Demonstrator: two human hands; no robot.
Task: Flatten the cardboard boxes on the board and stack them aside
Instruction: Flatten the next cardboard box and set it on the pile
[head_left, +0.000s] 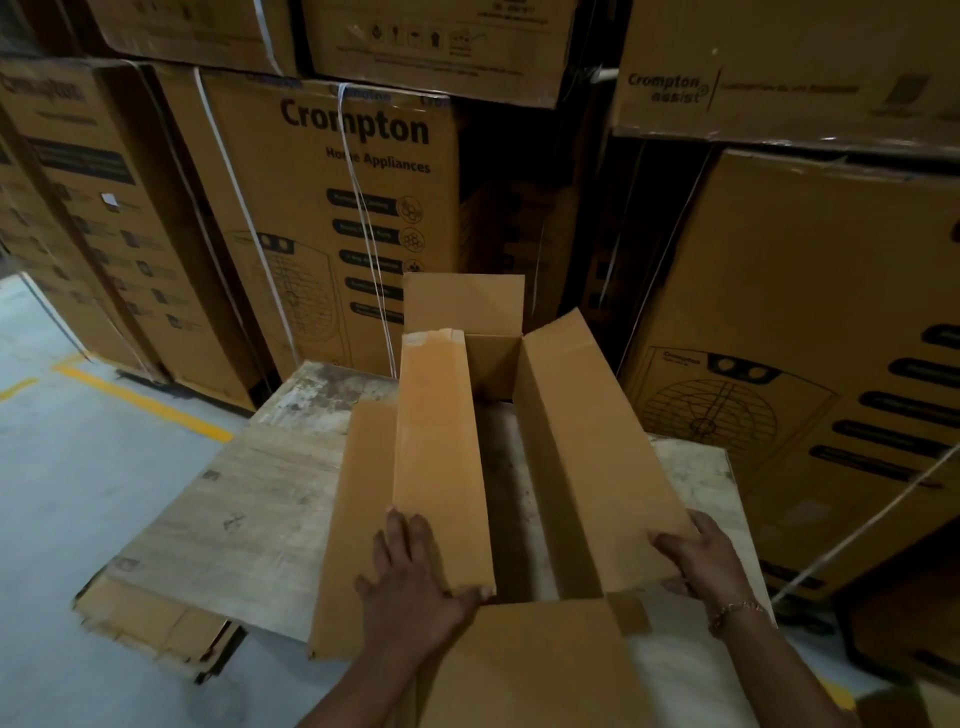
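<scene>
Two flaps held | left grip (415, 577) clasps the box's (493, 358) left flap (441, 415), right grip (698, 558) the right flap (587, 441) | box sits on board (249, 499) | we hold them apart, likely to collapse it

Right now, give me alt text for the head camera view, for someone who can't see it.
The left hand grips the left flap and the right hand the right flap of an open cardboard box standing on a worn wooden board. Strapped Crompton cartons are stacked behind; flattened cardboard lies on the floor at left.
</scene>
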